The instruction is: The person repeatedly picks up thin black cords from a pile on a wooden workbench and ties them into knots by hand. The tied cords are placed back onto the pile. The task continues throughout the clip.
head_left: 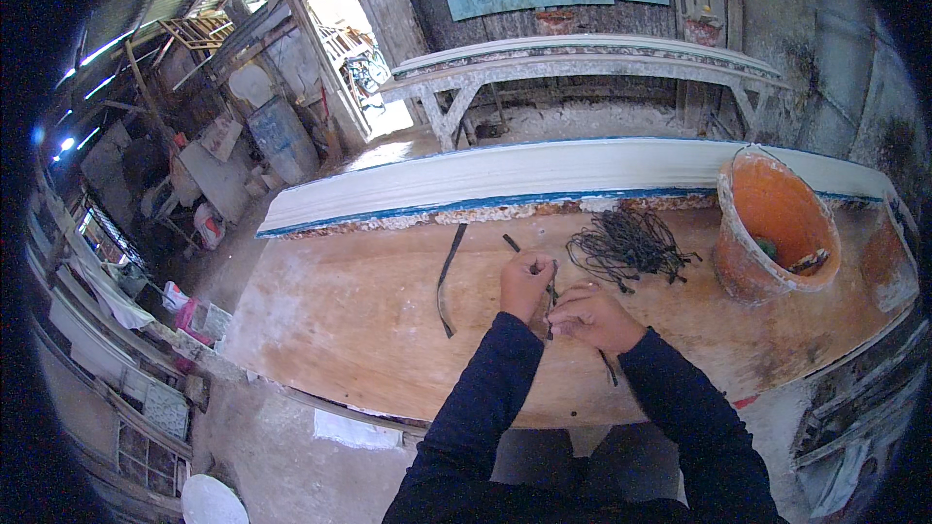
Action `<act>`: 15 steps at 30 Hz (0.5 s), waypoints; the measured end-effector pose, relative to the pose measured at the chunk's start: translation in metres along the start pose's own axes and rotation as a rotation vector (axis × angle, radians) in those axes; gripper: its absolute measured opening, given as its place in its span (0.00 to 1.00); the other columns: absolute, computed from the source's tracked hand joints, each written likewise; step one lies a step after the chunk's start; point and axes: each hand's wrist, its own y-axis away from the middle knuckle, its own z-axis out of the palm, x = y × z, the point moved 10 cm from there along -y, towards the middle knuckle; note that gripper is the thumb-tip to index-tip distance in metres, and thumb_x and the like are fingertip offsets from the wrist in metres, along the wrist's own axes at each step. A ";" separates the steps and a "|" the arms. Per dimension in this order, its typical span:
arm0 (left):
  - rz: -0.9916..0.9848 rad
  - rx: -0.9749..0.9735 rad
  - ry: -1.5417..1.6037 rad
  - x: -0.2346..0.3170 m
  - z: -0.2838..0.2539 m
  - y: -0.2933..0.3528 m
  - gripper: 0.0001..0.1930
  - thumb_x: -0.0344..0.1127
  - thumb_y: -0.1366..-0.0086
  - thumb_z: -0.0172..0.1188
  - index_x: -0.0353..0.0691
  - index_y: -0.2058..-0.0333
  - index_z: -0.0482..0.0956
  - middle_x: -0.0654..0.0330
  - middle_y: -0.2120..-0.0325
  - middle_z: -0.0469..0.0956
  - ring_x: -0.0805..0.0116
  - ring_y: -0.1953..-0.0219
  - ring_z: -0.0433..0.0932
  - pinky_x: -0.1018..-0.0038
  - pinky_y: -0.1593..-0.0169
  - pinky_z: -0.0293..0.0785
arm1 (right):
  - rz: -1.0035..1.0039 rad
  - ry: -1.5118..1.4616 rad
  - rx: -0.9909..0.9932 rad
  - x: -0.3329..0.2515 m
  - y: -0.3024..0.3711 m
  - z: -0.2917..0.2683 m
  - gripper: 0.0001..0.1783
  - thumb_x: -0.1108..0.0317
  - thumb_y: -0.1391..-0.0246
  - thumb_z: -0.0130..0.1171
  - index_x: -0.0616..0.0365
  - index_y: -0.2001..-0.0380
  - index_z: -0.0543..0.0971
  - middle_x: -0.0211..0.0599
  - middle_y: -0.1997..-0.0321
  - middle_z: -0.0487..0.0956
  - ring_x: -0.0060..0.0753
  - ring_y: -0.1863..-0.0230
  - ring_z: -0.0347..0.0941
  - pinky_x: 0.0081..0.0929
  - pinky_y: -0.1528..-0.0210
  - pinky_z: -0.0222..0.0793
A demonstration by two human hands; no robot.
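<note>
Over the worn wooden tabletop (369, 320), my left hand (524, 283) and my right hand (594, 318) are close together, both pinching the same thin dark strip (550, 293). The strip runs between the fingers and trails toward me under the right wrist. A tangled pile of similar dark strips (626, 245) lies just beyond my right hand. One long loose dark strip (447, 277) lies to the left of my left hand. Both sleeves are dark blue.
An orange bucket (772, 223) with small items inside stands at the right of the table. A long white moulded slab (544, 175) runs along the table's far edge. Behind it is a pale bench (582, 63); a cluttered workshop floor lies to the left.
</note>
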 end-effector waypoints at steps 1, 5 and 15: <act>0.024 -0.010 -0.021 0.004 0.001 0.000 0.05 0.30 0.51 0.60 0.34 0.79 0.76 0.60 0.83 0.71 0.72 0.80 0.70 0.77 0.74 0.65 | 0.006 0.015 0.001 0.001 0.000 0.000 0.08 0.64 0.56 0.58 0.51 0.71 0.79 0.31 0.72 0.76 0.34 0.64 0.70 0.34 0.54 0.56; 0.009 -0.084 0.015 0.004 0.009 0.001 0.05 0.30 0.52 0.61 0.34 0.79 0.76 0.59 0.82 0.72 0.72 0.80 0.71 0.77 0.74 0.66 | 0.026 -0.033 0.041 0.004 0.000 -0.002 0.07 0.62 0.58 0.59 0.51 0.74 0.79 0.32 0.76 0.74 0.34 0.69 0.69 0.32 0.59 0.57; -0.119 -0.078 0.011 -0.004 0.008 0.002 0.05 0.29 0.50 0.60 0.34 0.79 0.76 0.62 0.83 0.75 0.77 0.81 0.72 0.79 0.76 0.68 | 0.048 0.028 0.060 -0.001 -0.001 -0.007 0.08 0.63 0.60 0.61 0.53 0.76 0.79 0.32 0.79 0.73 0.35 0.73 0.68 0.31 0.62 0.57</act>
